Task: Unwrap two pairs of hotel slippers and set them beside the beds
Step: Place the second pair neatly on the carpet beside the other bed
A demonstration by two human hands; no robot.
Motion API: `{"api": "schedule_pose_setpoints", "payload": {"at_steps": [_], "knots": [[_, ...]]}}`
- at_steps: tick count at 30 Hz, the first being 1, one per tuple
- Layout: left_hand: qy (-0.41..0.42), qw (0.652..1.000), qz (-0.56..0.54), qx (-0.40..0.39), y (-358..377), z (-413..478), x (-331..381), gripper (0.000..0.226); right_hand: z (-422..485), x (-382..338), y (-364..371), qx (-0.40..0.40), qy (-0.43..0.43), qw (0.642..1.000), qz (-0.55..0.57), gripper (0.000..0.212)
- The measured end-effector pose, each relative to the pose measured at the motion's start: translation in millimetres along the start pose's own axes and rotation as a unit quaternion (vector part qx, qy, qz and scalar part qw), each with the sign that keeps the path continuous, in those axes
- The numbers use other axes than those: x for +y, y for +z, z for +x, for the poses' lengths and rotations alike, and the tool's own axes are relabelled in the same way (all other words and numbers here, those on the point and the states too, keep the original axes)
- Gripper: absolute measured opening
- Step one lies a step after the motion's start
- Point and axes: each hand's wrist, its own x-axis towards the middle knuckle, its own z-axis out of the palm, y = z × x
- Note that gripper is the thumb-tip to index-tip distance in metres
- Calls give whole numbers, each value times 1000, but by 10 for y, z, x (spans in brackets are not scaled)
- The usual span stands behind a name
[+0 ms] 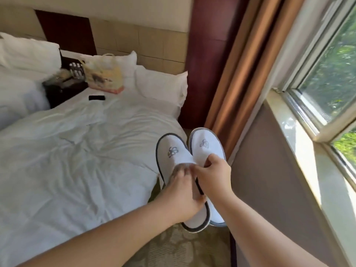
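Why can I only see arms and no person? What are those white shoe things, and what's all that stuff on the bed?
The camera sits on the person's head and looks down, so you see only their two bare arms. The left hand and right hand each hold one white slipper: the left slipper and the right slipper, side by side in the air above the carpet. On the bed lie pillows, a yellow bag and a small black object. A window is on the right.

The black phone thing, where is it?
The flat black object lies on the white bed, toward the upper left of the head view. It sits just in front of the yellow paper bag, near the pillows.
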Motion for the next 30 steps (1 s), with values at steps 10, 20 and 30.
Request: {"api": "schedule_pose_setpoints", "payload": {"at_steps": [10,20,30], "knots": [[-15,996,42,-79,293,1021,-531,73,783,529,471,-22,78,996,34,39],[-149,988,8,28,1067,1434,-1104,33,1134,1471,1418,-141,223,957,120,39],[-218,967,63,115,2410,1504,-1799,29,1026,2713,2114,-227,344,891,190,41]]}}
